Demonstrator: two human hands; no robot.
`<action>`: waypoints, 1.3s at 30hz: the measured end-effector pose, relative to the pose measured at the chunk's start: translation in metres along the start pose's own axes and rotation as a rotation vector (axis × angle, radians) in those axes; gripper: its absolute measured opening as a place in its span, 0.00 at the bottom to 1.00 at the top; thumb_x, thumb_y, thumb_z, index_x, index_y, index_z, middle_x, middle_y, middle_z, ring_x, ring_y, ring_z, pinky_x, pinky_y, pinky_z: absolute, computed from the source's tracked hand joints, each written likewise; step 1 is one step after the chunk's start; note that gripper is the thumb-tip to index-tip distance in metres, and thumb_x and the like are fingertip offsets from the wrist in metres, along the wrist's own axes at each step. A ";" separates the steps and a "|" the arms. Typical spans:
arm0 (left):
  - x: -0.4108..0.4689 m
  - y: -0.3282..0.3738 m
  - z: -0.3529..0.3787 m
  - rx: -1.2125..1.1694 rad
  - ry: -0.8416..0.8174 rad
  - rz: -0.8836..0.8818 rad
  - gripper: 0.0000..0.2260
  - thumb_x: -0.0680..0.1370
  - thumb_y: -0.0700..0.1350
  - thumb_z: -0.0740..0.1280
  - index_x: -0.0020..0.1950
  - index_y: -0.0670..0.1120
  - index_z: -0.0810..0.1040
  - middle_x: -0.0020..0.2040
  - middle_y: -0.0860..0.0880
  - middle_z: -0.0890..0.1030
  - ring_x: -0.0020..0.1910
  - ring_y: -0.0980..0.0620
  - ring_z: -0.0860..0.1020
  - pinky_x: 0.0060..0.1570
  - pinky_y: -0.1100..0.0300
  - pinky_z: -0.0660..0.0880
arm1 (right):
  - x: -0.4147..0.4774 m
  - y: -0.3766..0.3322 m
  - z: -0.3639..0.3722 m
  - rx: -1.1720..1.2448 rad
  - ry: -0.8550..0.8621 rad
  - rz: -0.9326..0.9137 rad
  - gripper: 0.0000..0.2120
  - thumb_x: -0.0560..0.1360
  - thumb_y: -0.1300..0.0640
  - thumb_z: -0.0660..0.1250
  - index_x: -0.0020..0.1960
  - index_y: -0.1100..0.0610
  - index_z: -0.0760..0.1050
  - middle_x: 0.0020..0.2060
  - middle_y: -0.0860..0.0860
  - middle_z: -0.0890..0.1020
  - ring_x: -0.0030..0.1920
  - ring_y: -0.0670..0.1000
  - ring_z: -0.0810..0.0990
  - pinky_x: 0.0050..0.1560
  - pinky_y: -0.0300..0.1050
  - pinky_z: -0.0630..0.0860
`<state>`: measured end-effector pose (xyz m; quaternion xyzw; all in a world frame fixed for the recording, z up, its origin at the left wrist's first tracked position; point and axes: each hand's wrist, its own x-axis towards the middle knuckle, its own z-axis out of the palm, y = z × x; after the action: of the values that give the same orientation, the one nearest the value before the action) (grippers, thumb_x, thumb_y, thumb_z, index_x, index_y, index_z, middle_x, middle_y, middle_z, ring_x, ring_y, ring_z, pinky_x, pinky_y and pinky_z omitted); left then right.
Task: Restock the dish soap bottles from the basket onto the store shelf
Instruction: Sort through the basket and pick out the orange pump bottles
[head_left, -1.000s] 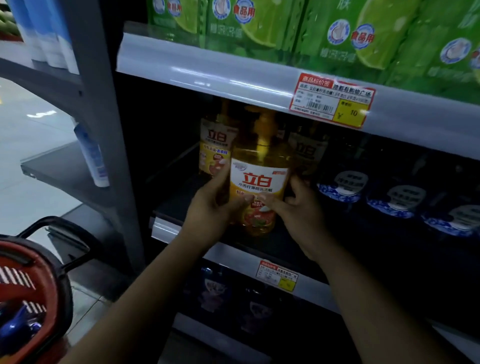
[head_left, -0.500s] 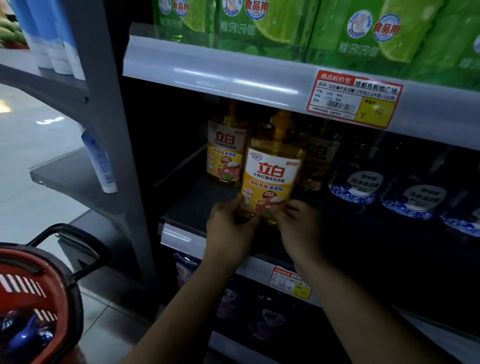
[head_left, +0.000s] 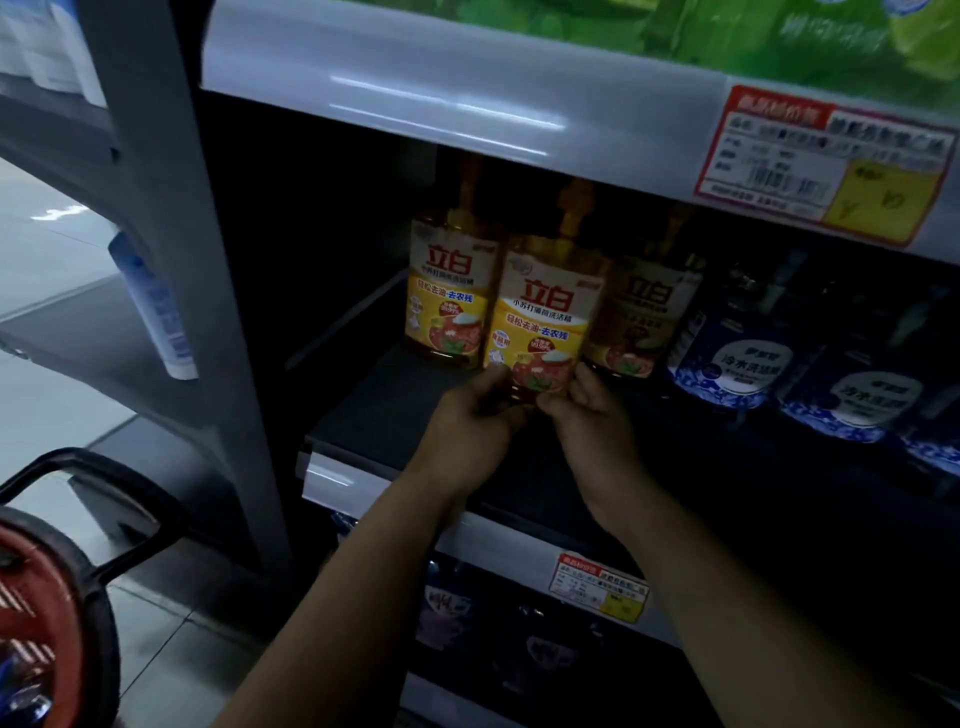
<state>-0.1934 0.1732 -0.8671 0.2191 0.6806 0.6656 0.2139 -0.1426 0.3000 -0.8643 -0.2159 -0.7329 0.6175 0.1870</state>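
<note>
The yellow dish soap bottle (head_left: 543, 312) stood upright on or just over the dark middle shelf (head_left: 384, 415), label facing out, near the centre of the view. Both hands grasped it low down. The left hand (head_left: 467, 421) curled round the base from seven o'clock of the bottle and the right hand (head_left: 592, 415) from five o'clock, thumbs toward the front. The fingers hid the base, so it could not be told whether it had touched the shelf board.

The low, two-sided hold looked chosen to keep the tall pump top clear of the shelf edge above, and to let the bottle be slid back without tipping. A second bottle (head_left: 449, 291) of the same kind stood at ten o'clock of it, slightly further back. A third bottle (head_left: 641, 317), in shadow, stood at two o'clock, just beside it. The held one was aimed at the front of that group, probably to keep the brand together and the labels in one line.

Blue-and-white pouches (head_left: 737, 364) filled the shelf toward three o'clock. A price tag (head_left: 821, 161) hung on the upper rail at one o'clock, with green packs (head_left: 727, 31) above it. The red basket (head_left: 57, 587) sat at eight o'clock, well apart from the hands, within reach for the next bottle.
</note>
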 end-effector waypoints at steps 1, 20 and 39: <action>0.001 0.000 -0.001 -0.006 -0.007 -0.008 0.19 0.82 0.36 0.65 0.53 0.63 0.79 0.50 0.65 0.84 0.53 0.67 0.82 0.51 0.72 0.77 | 0.003 0.001 0.001 -0.010 0.011 -0.002 0.26 0.78 0.57 0.64 0.74 0.41 0.70 0.68 0.45 0.78 0.69 0.49 0.75 0.72 0.57 0.71; -0.058 0.041 -0.044 0.442 0.271 0.125 0.23 0.78 0.42 0.73 0.72 0.51 0.74 0.62 0.53 0.80 0.63 0.54 0.78 0.66 0.54 0.76 | -0.037 -0.017 -0.004 -0.445 -0.042 -0.206 0.30 0.79 0.59 0.69 0.78 0.49 0.64 0.74 0.50 0.72 0.74 0.52 0.70 0.69 0.48 0.69; -0.322 0.071 -0.243 0.893 0.707 -0.165 0.27 0.75 0.53 0.76 0.72 0.51 0.74 0.70 0.49 0.77 0.66 0.48 0.77 0.62 0.49 0.78 | -0.189 -0.076 0.188 -0.637 -0.695 -0.564 0.35 0.72 0.49 0.77 0.74 0.54 0.67 0.70 0.53 0.72 0.70 0.54 0.72 0.70 0.45 0.67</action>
<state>-0.0722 -0.2102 -0.7906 -0.0016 0.9408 0.3273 -0.0886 -0.0925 0.0307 -0.8222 0.1595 -0.9316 0.3260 0.0175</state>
